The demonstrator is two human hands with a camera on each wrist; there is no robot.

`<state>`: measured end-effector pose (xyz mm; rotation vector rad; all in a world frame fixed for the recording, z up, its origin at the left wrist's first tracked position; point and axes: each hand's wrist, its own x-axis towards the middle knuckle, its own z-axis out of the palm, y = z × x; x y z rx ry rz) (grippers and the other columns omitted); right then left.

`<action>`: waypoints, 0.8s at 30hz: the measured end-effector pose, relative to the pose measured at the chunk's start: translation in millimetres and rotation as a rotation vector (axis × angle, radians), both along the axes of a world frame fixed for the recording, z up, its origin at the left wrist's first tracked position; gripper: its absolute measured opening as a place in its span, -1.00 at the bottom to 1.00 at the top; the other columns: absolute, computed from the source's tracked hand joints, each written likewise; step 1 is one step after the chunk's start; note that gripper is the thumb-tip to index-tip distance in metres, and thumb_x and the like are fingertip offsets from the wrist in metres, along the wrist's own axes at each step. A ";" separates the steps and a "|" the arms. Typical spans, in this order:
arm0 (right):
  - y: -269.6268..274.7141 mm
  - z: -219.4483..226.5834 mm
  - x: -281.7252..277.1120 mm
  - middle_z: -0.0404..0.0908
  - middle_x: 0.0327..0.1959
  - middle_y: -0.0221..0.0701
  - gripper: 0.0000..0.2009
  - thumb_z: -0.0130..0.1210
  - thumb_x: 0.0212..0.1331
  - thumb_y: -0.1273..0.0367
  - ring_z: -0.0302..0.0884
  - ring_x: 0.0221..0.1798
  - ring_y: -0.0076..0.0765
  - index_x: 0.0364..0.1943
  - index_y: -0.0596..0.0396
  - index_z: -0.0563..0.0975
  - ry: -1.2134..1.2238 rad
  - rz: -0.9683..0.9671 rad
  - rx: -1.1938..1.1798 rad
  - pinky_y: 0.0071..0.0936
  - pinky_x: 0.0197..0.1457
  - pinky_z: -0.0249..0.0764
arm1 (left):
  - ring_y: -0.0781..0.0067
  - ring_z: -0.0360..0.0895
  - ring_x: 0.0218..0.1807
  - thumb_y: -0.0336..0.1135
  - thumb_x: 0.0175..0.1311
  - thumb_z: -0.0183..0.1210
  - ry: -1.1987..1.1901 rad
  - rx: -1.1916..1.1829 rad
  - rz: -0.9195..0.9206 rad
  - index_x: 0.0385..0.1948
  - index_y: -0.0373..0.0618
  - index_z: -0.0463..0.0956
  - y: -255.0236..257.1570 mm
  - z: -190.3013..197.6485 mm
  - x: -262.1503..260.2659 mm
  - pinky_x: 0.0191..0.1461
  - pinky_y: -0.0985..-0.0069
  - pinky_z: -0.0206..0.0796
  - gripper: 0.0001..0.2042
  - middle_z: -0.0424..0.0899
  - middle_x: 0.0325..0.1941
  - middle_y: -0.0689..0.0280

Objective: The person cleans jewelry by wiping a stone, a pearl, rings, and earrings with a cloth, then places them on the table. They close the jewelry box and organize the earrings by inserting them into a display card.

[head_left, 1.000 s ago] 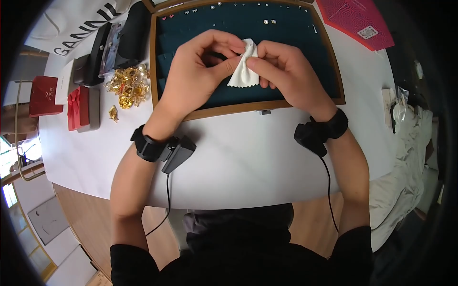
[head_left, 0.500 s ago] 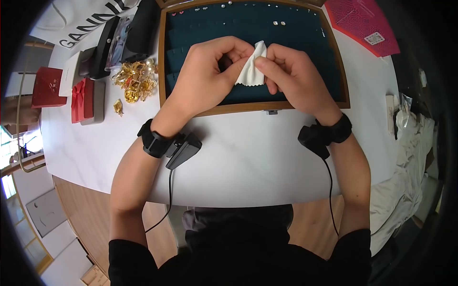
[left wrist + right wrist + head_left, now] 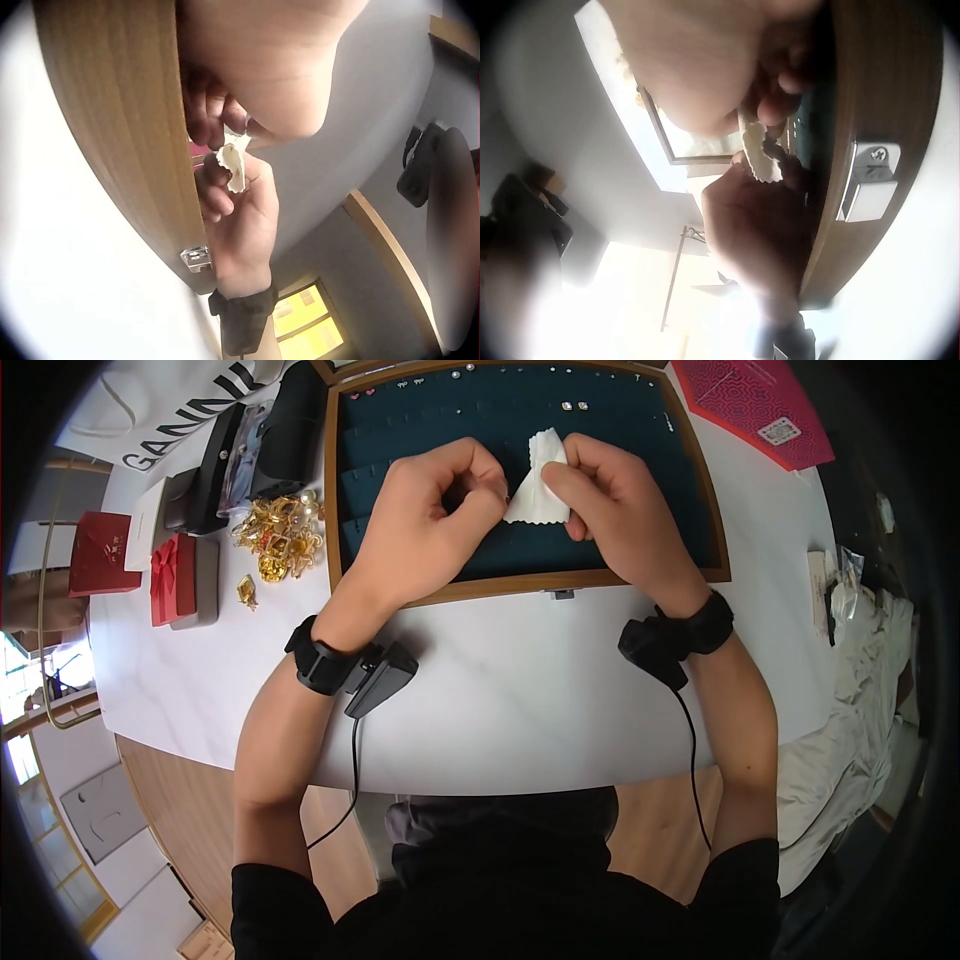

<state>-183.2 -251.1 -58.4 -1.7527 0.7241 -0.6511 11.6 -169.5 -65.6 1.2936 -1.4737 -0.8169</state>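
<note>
A white polishing cloth (image 3: 540, 500) with zigzag edges hangs creased over the jewelry box (image 3: 620, 576), which is wooden with a dark green lining. My right hand (image 3: 622, 510) pinches the cloth between thumb and curled fingers. To its left, my left hand (image 3: 430, 520) has thumb and forefinger together, fingertips right at the cloth's edge; I cannot tell what they hold. Seen from the left wrist, the cloth (image 3: 232, 166) shows between the two hands. Several small earrings (image 3: 575, 406) sit in rows along the lining's far part.
Left of the box lies a pile of gold jewelry (image 3: 280, 540), with one gold piece (image 3: 247, 592) apart. Red boxes (image 3: 172, 580), black cases (image 3: 285, 445) and a white bag (image 3: 150, 410) stand beyond. A pink printed packet (image 3: 755, 410) lies at the far right.
My left fingers have drawn away from the cloth's middle, leaving more of it visible. The cloth stays in my right hand and now spreads wider at its lower edge.
</note>
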 end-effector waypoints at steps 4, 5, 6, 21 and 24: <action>-1.9 2.4 -1.0 0.42 -0.62 -0.58 -0.76 0.11 0.36 0.33 0.33 -0.55 -0.74 -0.46 0.13 0.46 -0.051 0.122 0.077 -0.64 -0.46 0.24 | 0.75 0.36 -0.45 -0.42 0.29 0.15 0.036 0.023 0.071 -0.39 -0.27 0.54 -0.1 -1.9 -2.5 -0.38 0.66 0.23 -0.89 0.55 -0.52 0.42; -1.1 2.0 0.3 0.43 -0.61 -0.59 -0.77 0.12 0.37 0.32 0.34 -0.55 -0.74 -0.43 0.13 0.47 -0.036 0.165 0.089 -0.65 -0.45 0.25 | 0.75 0.36 -0.44 -0.41 0.31 0.16 0.057 0.019 0.055 -0.38 -0.26 0.54 0.4 -0.7 -2.8 -0.37 0.65 0.23 -0.89 0.56 -0.51 0.43; -0.3 0.3 1.3 0.43 -0.61 -0.59 -0.77 0.12 0.37 0.32 0.34 -0.55 -0.74 -0.43 0.13 0.47 -0.037 0.165 0.091 -0.65 -0.45 0.25 | 0.74 0.37 -0.44 -0.41 0.33 0.17 0.077 0.016 0.037 -0.37 -0.26 0.54 0.7 0.8 -2.8 -0.36 0.65 0.24 -0.89 0.56 -0.51 0.43; 2.9 -0.3 0.8 0.45 -0.61 -0.53 -0.80 0.07 0.44 0.30 0.40 -0.56 -0.68 -0.27 0.16 0.52 -0.010 0.142 -0.138 -0.63 -0.47 0.28 | 0.74 0.52 -0.17 -0.43 0.43 0.22 0.207 0.078 -0.085 -0.15 -0.24 0.56 -1.6 -1.2 2.0 -0.02 0.70 0.36 -0.90 0.64 -0.25 0.44; 3.9 -0.2 2.1 0.43 -0.62 -0.54 -0.79 0.07 0.45 0.29 0.40 -0.56 -0.68 -0.27 0.15 0.51 -0.055 0.131 -0.105 -0.63 -0.48 0.28 | 0.77 0.49 -0.34 -0.46 0.35 0.29 0.315 0.031 -0.027 -0.20 -0.25 0.60 -3.9 0.2 -4.6 -0.20 0.73 0.35 -0.90 0.66 -0.37 0.45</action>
